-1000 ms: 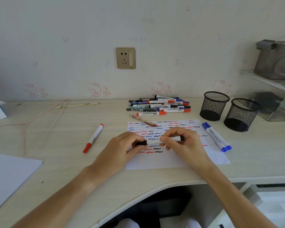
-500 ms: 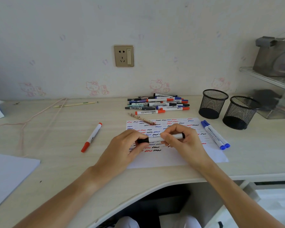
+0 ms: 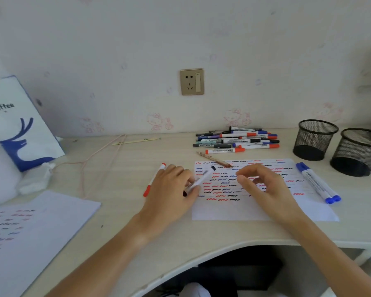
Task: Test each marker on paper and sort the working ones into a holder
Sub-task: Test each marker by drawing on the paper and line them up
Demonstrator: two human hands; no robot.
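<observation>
Marker held over the squiggle-covered white paper sheet [image 3: 255, 211]

Left hand [image 3: 171, 189] grips a white black-capped marker [image 3: 202, 177] at the sheet's left edge; right hand [image 3: 263, 185] hovers above the sheet, fingers loosely curled, holding nothing.

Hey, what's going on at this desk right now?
A person is testing markers. Their left hand grips a white marker with a black cap at the left edge of a white sheet covered in red, blue and black squiggles, while the right hand hovers loosely curled over the sheet, holding nothing. A pile of mixed markers waits behind, and both black mesh holders look empty.
</observation>
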